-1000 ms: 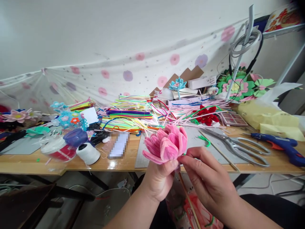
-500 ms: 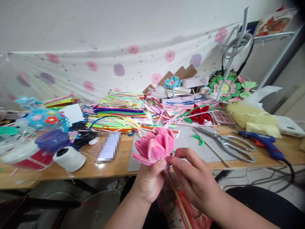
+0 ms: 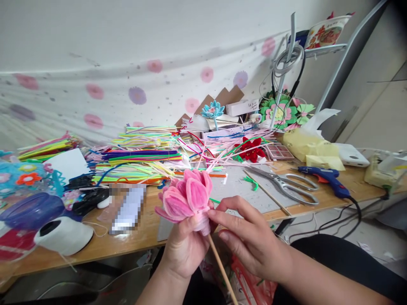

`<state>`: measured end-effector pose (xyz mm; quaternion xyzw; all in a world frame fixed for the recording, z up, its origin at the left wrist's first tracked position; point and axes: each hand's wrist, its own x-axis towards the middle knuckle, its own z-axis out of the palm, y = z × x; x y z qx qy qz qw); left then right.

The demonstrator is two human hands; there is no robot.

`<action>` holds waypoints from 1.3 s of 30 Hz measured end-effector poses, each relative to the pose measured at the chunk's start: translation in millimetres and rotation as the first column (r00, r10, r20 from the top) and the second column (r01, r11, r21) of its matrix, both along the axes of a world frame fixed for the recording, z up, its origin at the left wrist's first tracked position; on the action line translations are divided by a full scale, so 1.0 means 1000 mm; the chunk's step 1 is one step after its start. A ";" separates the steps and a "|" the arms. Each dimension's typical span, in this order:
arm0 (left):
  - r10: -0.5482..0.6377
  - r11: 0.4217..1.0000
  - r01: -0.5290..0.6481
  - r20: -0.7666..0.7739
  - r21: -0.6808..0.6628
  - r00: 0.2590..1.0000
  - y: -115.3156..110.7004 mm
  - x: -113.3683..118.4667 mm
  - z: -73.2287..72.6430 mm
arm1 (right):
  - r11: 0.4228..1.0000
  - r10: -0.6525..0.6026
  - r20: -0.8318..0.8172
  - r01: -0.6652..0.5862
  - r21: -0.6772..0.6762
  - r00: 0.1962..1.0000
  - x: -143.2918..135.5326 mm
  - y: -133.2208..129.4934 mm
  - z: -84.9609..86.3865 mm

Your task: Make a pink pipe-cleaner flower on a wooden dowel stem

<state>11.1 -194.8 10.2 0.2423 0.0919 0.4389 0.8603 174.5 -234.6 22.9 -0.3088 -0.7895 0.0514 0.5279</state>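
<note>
A pink fuzzy pipe-cleaner flower (image 3: pixel 182 195) on a thin wooden stick (image 3: pixel 221 267) is in front of me, tilted to the left. Its base has a pale pink wrapping (image 3: pixel 202 222). My left hand (image 3: pixel 187 248) is closed around the base from the left, thumb lying across the lower petals. From the right, my right hand (image 3: pixel 251 237) touches the wrapping with its fingertips; its thumb stays apart from the fingers. Any small thing under those fingertips is too hidden to make out.
On the wooden table lie a grey mat (image 3: pixel 270 199), large scissors (image 3: pixel 282 184), a blue glue gun (image 3: pixel 327 178), a white thread cone (image 3: pixel 63 237) and bundled pipe cleaners (image 3: pixel 143 156). A red flower (image 3: pixel 251 149) and a blue flower (image 3: pixel 213 110) are farther back.
The flower has tipped left, showing more of its wrapped base and stick. My right thumb has come into sight, away from the fingers. The camera view has swung right.
</note>
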 end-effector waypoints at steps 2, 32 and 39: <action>-0.038 0.998 0.037 0.021 0.045 0.999 0.002 0.001 0.001 | 1.000 0.000 -0.095 0.000 0.002 0.995 0.003 -0.003 0.003; -0.150 0.942 0.155 -0.039 0.298 0.988 -0.031 0.044 0.020 | 0.868 -0.231 -0.694 -0.177 -0.464 0.682 0.048 -0.015 0.020; 0.087 0.986 -0.076 -0.068 0.151 0.994 -0.023 0.038 0.021 | 0.882 -0.148 -0.352 -0.038 -0.471 0.924 0.066 -0.038 0.015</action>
